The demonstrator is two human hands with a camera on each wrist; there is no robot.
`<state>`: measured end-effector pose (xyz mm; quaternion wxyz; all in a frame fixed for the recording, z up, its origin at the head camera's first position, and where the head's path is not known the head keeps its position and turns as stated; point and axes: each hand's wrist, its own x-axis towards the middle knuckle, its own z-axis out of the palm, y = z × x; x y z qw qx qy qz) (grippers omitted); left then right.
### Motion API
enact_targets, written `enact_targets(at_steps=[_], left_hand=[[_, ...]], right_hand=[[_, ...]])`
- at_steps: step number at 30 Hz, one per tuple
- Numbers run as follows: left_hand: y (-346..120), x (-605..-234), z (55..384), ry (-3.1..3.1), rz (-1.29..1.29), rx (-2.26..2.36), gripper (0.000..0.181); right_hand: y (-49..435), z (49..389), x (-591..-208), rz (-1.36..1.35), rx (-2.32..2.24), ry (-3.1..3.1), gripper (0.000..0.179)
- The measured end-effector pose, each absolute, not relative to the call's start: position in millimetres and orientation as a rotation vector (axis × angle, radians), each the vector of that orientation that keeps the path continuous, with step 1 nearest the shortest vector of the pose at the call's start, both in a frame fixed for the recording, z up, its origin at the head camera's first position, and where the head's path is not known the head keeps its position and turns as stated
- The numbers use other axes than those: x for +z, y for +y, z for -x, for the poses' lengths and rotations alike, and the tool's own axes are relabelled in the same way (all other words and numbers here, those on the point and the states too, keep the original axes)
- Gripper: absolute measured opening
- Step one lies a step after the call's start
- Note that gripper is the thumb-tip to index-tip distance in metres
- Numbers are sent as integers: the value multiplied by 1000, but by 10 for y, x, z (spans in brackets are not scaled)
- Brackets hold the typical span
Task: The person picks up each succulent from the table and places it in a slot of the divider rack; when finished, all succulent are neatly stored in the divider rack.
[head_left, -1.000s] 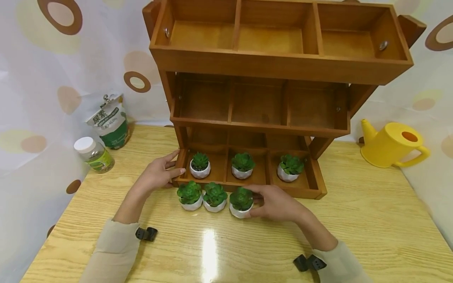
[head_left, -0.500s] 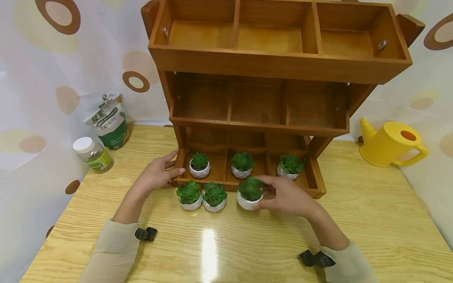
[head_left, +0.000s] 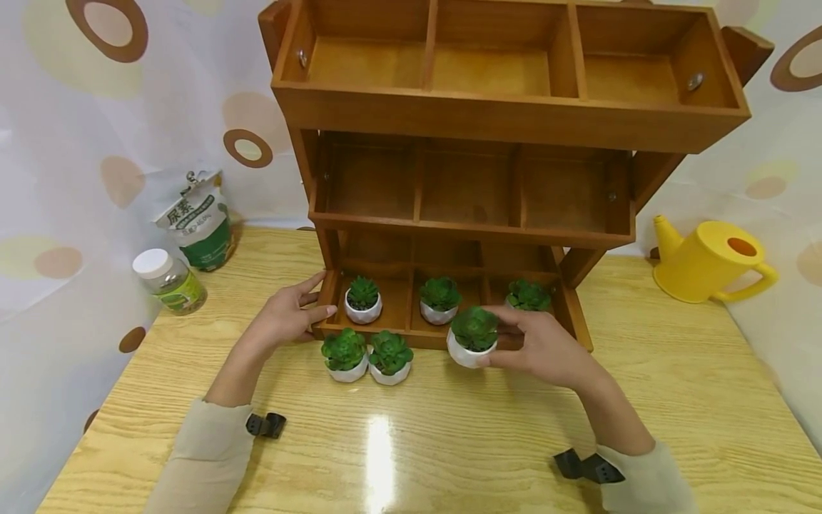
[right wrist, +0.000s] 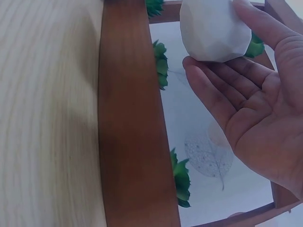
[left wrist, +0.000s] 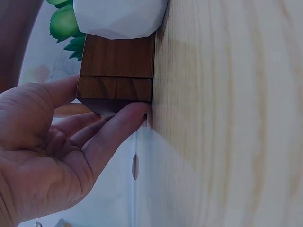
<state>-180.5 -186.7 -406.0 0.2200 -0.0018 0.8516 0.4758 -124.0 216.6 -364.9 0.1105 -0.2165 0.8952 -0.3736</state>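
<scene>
The right hand [head_left: 536, 346] is clamped, thumb against fingers, on a white faceted pot filled with a green rosette succulent [head_left: 474, 328], held just before the front edge of the bottom tray, toward its right end. The left hand [head_left: 285, 312] grips the near left corner of that tray, part of a brown three-tier wooden shelf [head_left: 514, 125]. Each of its three bottom compartments holds one potted succulent (the right one [head_left: 528, 295] partly hidden by the fingers). Two more, a left pot [head_left: 344, 357] and its neighbour [head_left: 389, 355], stand side by side on the pale wood-grain table [head_left: 481, 442]. Near the table's back left corner are a clear white-lidded jar [head_left: 170, 282], its contents unclear, and a green-and-white pouch [head_left: 202, 228]; near the back right, a yellow plastic watering can [head_left: 706, 260].
</scene>
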Motion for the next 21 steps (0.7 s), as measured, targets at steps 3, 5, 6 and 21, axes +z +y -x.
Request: enact_targets(at_steps=[3, 5, 6, 21], left_hand=[[-1865, -4063, 1804, 2347, 4, 1326, 77], [-1866, -4058, 1800, 2345, 7, 1329, 77], [-1868, -4056, 1797, 2346, 12, 1327, 77], [-1855, -4058, 1785, 2340, 8, 1354, 76]], right_hand=[[2197, 1240, -3631, 642, -1132, 2637, 67], [2221, 1240, -3620, 637, -1157, 2641, 65], [2232, 1240, -3613, 633, -1170, 2641, 64], [2423, 1221, -3447, 539, -1174, 2718, 57]])
